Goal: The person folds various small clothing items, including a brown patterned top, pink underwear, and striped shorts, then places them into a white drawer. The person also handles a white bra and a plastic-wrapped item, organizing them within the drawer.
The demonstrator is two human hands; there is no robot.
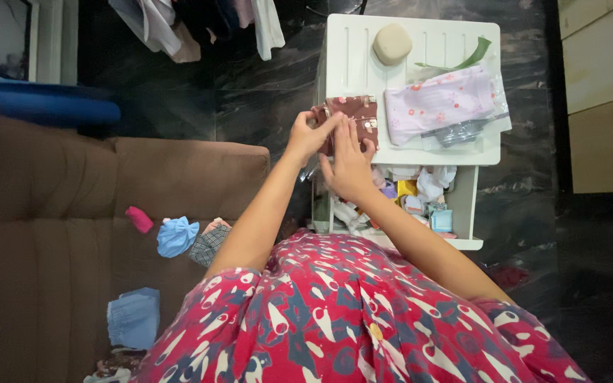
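Now, both hands up at the near-left corner of the white drawer unit (420, 150), working a small maroon patterned cloth (355, 113). Left hand (306, 136) pinching the cloth's left edge, fingertips closed on the fabric. Right hand (348, 164) spread flat, fingers pressing up against the cloth's near side, thumb out to the right. Cloth lying on the unit's top, directly ahead of both hands, just past the fingertips; roughly squarish, long axis hard to call, perhaps running left to right across the top. Left hand a touch nearer its edge, right hand beneath and behind it. Further right on that same top: a folded pink flowered cloth (441, 103) half in a clear plastic bag (473, 128), and beyond it a round beige pad (391, 44) and a green leaf (466, 59). Below the top, an open drawer (462, 213) stuffed with small mixed clothes. Well left of the unit, a brown sofa (51, 227) with a blue bundle (177, 237) and a pink scrap (139, 219).
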